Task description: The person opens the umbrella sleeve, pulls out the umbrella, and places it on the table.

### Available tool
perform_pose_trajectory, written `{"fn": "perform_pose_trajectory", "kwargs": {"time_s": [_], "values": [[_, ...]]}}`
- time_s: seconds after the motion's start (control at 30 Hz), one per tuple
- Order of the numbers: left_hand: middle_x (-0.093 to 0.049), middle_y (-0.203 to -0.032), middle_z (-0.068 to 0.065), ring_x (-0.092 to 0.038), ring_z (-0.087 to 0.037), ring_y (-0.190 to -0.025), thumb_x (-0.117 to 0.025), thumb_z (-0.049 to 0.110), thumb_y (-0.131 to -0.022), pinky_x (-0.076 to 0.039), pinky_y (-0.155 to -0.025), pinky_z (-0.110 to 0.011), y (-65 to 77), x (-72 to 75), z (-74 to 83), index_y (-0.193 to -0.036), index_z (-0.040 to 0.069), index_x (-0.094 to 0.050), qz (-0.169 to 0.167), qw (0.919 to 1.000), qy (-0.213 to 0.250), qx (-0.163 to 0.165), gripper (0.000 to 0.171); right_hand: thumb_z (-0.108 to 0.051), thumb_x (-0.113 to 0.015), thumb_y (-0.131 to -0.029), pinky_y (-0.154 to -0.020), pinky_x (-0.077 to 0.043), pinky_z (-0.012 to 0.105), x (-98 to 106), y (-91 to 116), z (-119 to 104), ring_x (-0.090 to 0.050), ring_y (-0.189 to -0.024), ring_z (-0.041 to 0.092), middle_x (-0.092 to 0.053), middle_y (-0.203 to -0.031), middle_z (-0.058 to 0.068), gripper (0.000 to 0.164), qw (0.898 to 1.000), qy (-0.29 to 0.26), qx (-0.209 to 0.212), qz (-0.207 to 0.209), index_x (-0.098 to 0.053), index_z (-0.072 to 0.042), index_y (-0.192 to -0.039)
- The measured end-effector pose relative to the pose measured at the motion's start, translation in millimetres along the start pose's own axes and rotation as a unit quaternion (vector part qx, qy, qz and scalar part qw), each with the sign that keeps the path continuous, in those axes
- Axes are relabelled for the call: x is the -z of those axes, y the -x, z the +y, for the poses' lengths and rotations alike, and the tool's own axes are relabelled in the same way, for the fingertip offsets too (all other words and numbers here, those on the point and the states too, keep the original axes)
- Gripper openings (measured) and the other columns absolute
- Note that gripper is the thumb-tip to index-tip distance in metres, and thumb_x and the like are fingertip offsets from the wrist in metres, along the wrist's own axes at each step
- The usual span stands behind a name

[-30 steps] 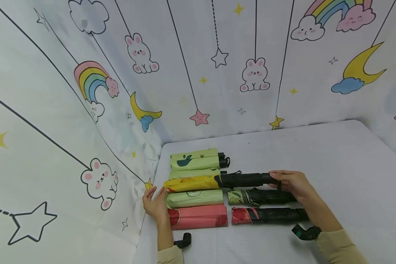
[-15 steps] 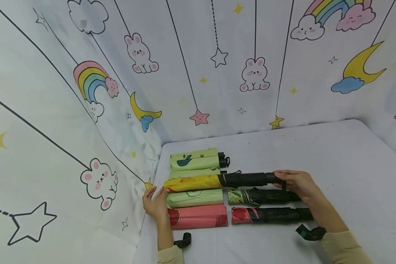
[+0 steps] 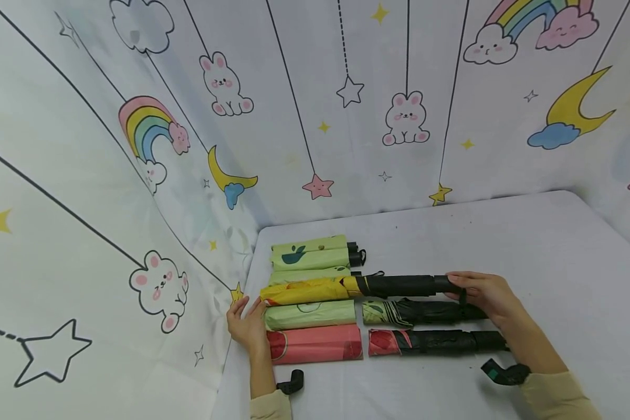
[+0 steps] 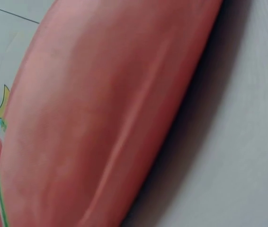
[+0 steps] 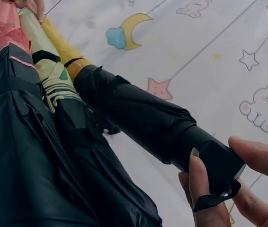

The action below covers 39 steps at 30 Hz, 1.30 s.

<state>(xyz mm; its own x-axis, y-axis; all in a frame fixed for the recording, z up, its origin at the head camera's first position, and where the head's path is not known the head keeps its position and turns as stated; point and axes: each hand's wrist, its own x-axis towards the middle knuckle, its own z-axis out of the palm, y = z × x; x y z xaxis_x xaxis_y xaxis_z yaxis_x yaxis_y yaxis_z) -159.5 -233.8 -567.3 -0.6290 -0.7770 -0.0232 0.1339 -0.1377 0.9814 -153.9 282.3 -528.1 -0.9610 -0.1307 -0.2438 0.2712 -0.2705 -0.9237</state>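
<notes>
My right hand (image 3: 485, 297) pinches the black handle of a folded umbrella (image 3: 409, 285) between thumb and fingers. A wrist strap hangs from the handle, seen in the right wrist view. The umbrella's other end sits inside a yellow sleeve (image 3: 304, 290), with a narrow yellow band showing at the sleeve's mouth. At the sleeve's far left end, my left hand (image 3: 249, 326) holds it with thumb and fingertips. A red sleeve (image 4: 91, 113) fills the left wrist view and hides most of the left hand there.
Nearer me lie a light green sleeve (image 3: 310, 315) beside a green-and-black folded umbrella (image 3: 425, 312), and a red sleeve (image 3: 317, 345) beside a red-and-black one (image 3: 436, 342). Several green sleeved umbrellas (image 3: 312, 258) lie behind. A patterned cloth wall (image 3: 357, 146) borders the white table (image 3: 556, 256).
My right hand has moved steadily rightward with the black handle. More of the umbrella has slid out of the yellow sleeve. My left hand has stayed in place.
</notes>
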Motion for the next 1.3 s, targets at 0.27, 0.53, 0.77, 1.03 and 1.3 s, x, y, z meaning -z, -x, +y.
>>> {"fn": "perform_pose_trajectory", "kwargs": {"time_s": [0.27, 0.53, 0.77, 1.03, 1.3], "values": [[-0.058, -0.130, -0.023, -0.077, -0.021, -0.084, -0.078, -0.021, -0.079, -0.063, -0.073, -0.026, 0.1, 0.0, 1.9, -0.129, -0.008, -0.055, -0.002, 0.9999, 0.004, 0.010, 0.057, -0.006, -0.072, -0.099, -0.090, -0.062, 0.034, 13, 3, 3, -0.077, -0.096, 0.016, -0.079, -0.107, -0.004, 0.016, 1.000, 0.014, 0.008, -0.002, -0.081, -0.004, -0.112], [-0.059, -0.129, -0.021, -0.078, -0.020, -0.085, -0.079, -0.019, -0.080, -0.063, -0.074, -0.025, -0.6, 0.5, 0.3, -0.129, -0.007, -0.055, -0.001, 1.0000, -0.003, 0.008, 0.056, -0.009, -0.070, -0.101, -0.089, -0.060, 0.028, 25, 4, 5, -0.077, -0.096, 0.018, -0.078, -0.108, -0.005, 0.017, 0.999, 0.036, 0.008, -0.004, -0.081, -0.010, -0.113], [-0.059, -0.128, -0.023, -0.078, -0.018, -0.084, -0.081, -0.018, -0.079, -0.063, -0.072, -0.023, 0.9, 1.5, 1.8, -0.127, -0.008, -0.056, 0.000, 0.9999, -0.007, 0.009, 0.055, -0.006, -0.067, -0.102, -0.089, -0.061, 0.030, 34, 4, 8, -0.077, -0.096, 0.020, -0.078, -0.110, -0.003, 0.019, 0.999, 0.027, 0.015, -0.014, -0.080, -0.005, -0.116], [-0.058, -0.128, -0.025, -0.077, -0.014, -0.079, -0.081, -0.019, -0.076, -0.062, -0.069, -0.023, 1.7, 0.5, 2.1, -0.123, -0.011, -0.058, 0.006, 0.9999, -0.007, 0.008, 0.053, -0.009, -0.066, -0.103, -0.088, -0.059, 0.026, 45, 6, 6, -0.077, -0.098, 0.021, -0.077, -0.112, -0.006, 0.020, 0.999, 0.050, 0.005, -0.020, -0.079, -0.005, -0.118], [-0.058, -0.125, -0.025, -0.076, -0.009, -0.075, -0.080, -0.020, -0.077, -0.062, -0.067, -0.021, 0.2, 0.7, 1.0, -0.120, -0.012, -0.060, 0.007, 0.9997, -0.021, 0.004, 0.048, -0.019, -0.068, -0.104, -0.085, -0.058, 0.022, 52, 3, 1, -0.076, -0.100, 0.014, -0.075, -0.112, -0.016, 0.026, 0.988, 0.152, 0.004, -0.006, -0.077, -0.006, -0.125]]}}
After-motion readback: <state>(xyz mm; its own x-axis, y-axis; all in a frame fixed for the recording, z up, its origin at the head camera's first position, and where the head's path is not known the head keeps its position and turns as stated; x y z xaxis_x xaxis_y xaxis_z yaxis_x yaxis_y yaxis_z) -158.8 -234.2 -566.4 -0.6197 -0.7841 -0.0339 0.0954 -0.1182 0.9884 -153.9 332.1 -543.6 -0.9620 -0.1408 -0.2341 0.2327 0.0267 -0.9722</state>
